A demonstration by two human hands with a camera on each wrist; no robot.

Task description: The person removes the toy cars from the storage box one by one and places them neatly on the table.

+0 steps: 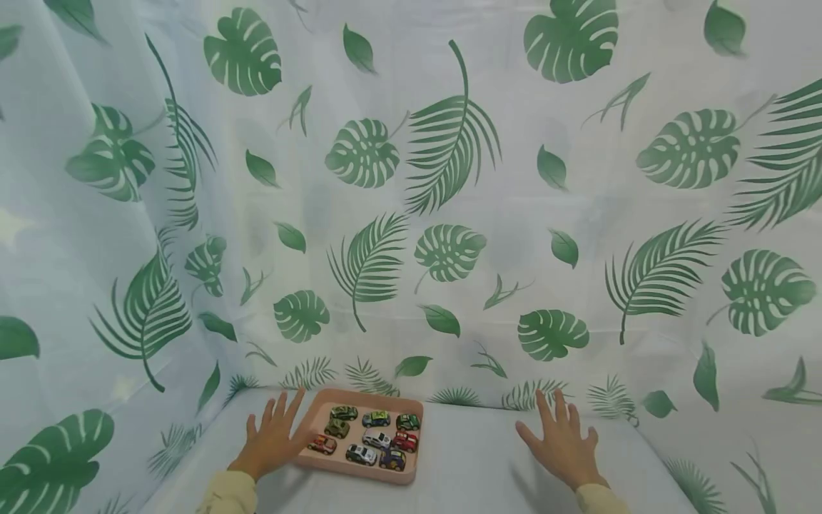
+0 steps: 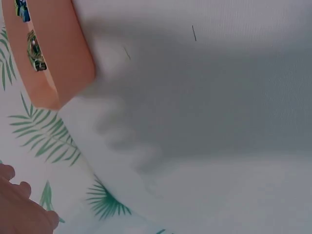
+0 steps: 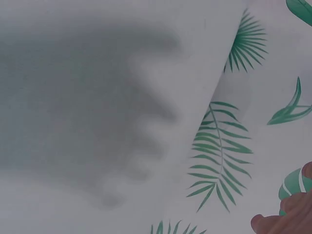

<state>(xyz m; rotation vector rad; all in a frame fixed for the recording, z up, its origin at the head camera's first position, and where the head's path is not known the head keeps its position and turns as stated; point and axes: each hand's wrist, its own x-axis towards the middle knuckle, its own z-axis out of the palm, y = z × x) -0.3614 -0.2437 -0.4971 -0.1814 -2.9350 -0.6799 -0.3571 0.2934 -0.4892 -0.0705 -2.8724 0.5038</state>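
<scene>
A shallow pink tray (image 1: 359,470) stands on the white table, with several small toy cars lying in it. Among them are a red car (image 1: 404,440), a silver-white car (image 1: 362,454) and a dark blue car (image 1: 392,459). Over the tray's left side, my left hand (image 1: 272,439) is spread with its fingers straight, its thumb overlapping the rim in the head view. To the right of the tray, my right hand (image 1: 565,446) hovers with fingers apart, holding nothing. Both hands cast shadows on the tabletop.
A white curtain (image 1: 501,214) printed with green leaves rises behind the table, and a matching side curtain (image 1: 58,250) hangs at the left. The white tabletop (image 1: 475,457) stretches between the tray and my right hand. In the left wrist view the tray's corner (image 2: 73,63) shows.
</scene>
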